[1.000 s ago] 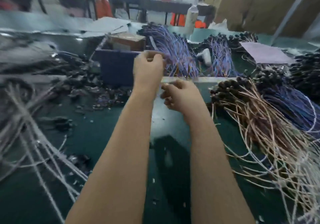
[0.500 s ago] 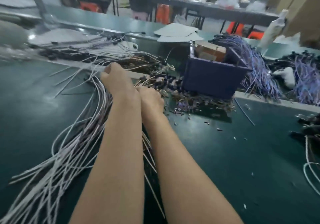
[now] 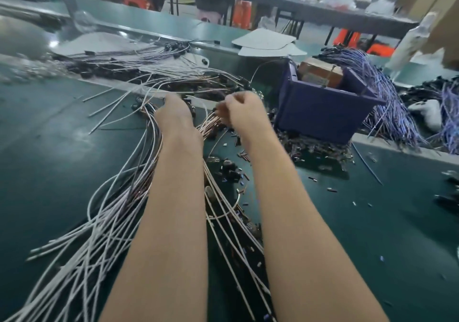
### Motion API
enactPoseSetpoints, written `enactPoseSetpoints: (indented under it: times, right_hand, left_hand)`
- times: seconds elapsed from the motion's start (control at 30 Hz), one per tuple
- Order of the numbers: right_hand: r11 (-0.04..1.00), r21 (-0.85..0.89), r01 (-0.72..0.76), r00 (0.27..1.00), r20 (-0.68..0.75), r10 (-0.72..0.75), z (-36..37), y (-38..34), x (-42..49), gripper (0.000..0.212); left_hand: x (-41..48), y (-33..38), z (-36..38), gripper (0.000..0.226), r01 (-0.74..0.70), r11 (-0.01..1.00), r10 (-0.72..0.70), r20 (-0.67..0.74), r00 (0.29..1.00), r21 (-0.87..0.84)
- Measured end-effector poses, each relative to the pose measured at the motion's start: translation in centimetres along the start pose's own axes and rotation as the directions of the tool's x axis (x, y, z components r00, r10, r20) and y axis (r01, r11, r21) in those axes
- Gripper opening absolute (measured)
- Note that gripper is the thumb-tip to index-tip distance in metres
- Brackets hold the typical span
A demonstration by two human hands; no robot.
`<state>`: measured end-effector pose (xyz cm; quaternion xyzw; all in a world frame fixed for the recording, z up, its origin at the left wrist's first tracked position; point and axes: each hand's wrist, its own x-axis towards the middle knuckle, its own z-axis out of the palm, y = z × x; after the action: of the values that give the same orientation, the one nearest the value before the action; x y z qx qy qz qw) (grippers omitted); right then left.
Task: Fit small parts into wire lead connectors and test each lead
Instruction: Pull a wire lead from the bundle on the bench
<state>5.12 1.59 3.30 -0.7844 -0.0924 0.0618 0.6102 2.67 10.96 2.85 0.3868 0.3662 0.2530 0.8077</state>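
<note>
Head view. Left hand (image 3: 175,116) sits back-up among the white leads (image 3: 104,224), fingers hidden; grip cannot be told. Right hand (image 3: 246,114) is at its 3 o'clock, fingers curled tight at the copper lead ends (image 3: 211,122); blur hides whether one is pinched. Small parts (image 3: 232,170) lie scattered on the green table (image 3: 372,222), 6 o'clock of the right hand. Blue bin (image 3: 323,118) stands at its 3 o'clock.

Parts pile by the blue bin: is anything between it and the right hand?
Nothing visible blocks it. The right hand is just left of the parts pile in front of the bin, with only mat and a few loose parts between.
</note>
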Motion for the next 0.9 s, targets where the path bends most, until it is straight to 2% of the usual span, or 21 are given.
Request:
enactPoseSetpoints:
  times: [0.03,0.1,0.17,0.23,0.3,0.37,0.43,0.47,0.53,0.6,0.67,0.7,0.77,0.83,0.9]
  right_hand:
    - [0.995,0.098,0.02,1.0,0.014,-0.022,-1.0,-0.6,-0.3,0.014]
    - [0.994,0.081,0.074,0.994,0.073,-0.08,-3.2,-1.4,-1.1,0.015]
    - [0.988,-0.098,0.122,0.968,0.23,-0.096,-5.6,-1.7,-2.0,0.019]
    - [0.942,-0.295,0.157,0.922,0.386,-0.032,-7.5,-1.6,-2.8,0.018]
    - [0.873,-0.446,0.195,0.883,0.468,0.042,-8.7,-1.1,-3.3,0.016]
    - [0.819,-0.53,0.22,0.881,0.468,0.066,-9.7,-0.3,-3.3,0.013]
    - [0.865,-0.48,0.146,0.947,0.321,0.018,-11.0,0.7,-3.1,0.018]
    - [0.927,-0.368,0.076,0.982,0.19,-0.005,-11.8,1.1,-3.1,0.024]
    - [1.0,-0.026,0.01,1.0,-0.024,-0.011,-13.9,1.4,-3.0,0.031]
    - [0.975,0.214,0.066,0.991,-0.125,-0.039,-15.8,1.6,-3.3,0.031]
    - [0.951,0.262,0.161,0.969,-0.226,-0.102,-17.4,1.9,-3.7,0.027]
    - [0.944,0.257,0.209,0.948,-0.29,-0.131,-18.1,2.1,-3.9,0.026]
    - [0.911,0.301,0.283,0.892,-0.431,-0.135,-19.6,2.6,-4.4,0.026]
    - [0.848,0.419,0.325,0.821,-0.57,-0.033,-21.3,3.0,-4.7,0.025]
    - [0.79,0.515,0.332,0.777,-0.624,0.08,-22.7,3.5,-4.8,0.025]
  left_hand:
    - [-0.2,-0.2,0.3,0.024,0.036,0.999,-0.037,0.054,0.998,0.013]
    - [-0.5,-0.8,1.1,0.017,0.097,0.995,-0.1,0.167,0.981,0.025]
    - [-0.8,-1.2,2.0,0.026,0.114,0.991,-0.13,0.263,0.956,0.075]
    - [-1.3,-1.5,3.1,0.024,0.139,0.985,-0.164,0.332,0.929,0.099]
    - [-2.4,-1.9,4.2,0.024,0.157,0.978,-0.201,0.404,0.893,0.138]
    - [-3.7,-2.3,5.2,0.028,0.103,0.981,-0.169,0.462,0.871,0.164]
    - [-5.0,-2.9,6.2,0.028,-0.074,0.971,-0.062,0.539,0.84,0.228]
    - [-5.8,-3.0,6.6,0.026,-0.192,0.941,-0.014,0.599,0.801,0.279]
    - [-7.4,-3.4,7.6,0.021,-0.426,0.836,0.055,0.72,0.692,0.346]
    - [-9.2,-3.9,8.8,0.018,-0.612,0.707,0.075,0.823,0.563,0.354]
    - [-11.3,-4.7,10.1,0.019,-0.728,0.598,0.031,0.898,0.44,0.336]
    - [-12.2,-5.1,10.7,0.021,-0.756,0.568,0.008,0.916,0.4,0.325]
    - [-13.3,-5.9,11.5,0.023,-0.784,0.525,-0.031,0.928,0.371,0.331]
    - [-13.5,-6.7,11.6,0.028,-0.808,0.452,-0.096,0.922,0.376,0.377]
    - [-13.1,-7.4,11.2,0.028,-0.812,0.415,-0.133,0.91,0.392,0.41]
